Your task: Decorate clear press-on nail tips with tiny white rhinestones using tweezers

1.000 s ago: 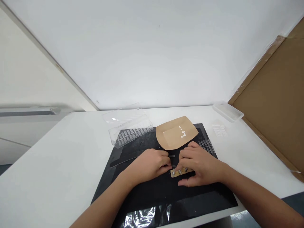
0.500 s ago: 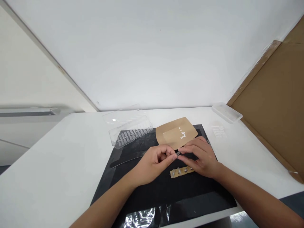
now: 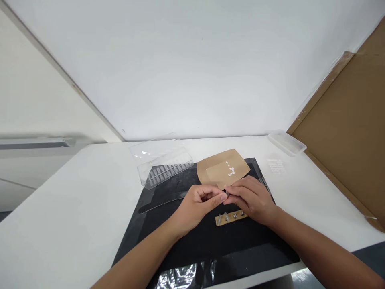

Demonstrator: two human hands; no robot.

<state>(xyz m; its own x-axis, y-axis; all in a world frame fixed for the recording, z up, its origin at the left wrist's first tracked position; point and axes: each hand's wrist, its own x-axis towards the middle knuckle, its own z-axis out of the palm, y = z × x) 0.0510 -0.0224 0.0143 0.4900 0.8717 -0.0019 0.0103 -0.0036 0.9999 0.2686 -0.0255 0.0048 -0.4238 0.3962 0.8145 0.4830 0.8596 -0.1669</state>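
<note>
So the left hand (image 3: 201,200) and right hand (image 3: 251,196) met over the black mat (image 3: 210,245), both closed down to a fingertip pinch, with what looked like a clear nail tip (image 3: 227,193) between them. It was mostly hidden by fingers, so can't tell exactly how each one gripped it. My guess: the thing's so tiny and slick that only thumb and fingertips from both sides could steady it.

The tan strip (image 3: 231,219) lay right below the hands, probably for an easy reach, and its little metal mounts (image 3: 235,216) seemed meant to prop tips up; two at the left end carried clear pieces. The nail file (image 3: 162,204) lay off left, likely out of the way, and the clear tip box (image 3: 177,154) and brown paper tray (image 3: 210,172) were farther back, leaving elbow room.
</note>
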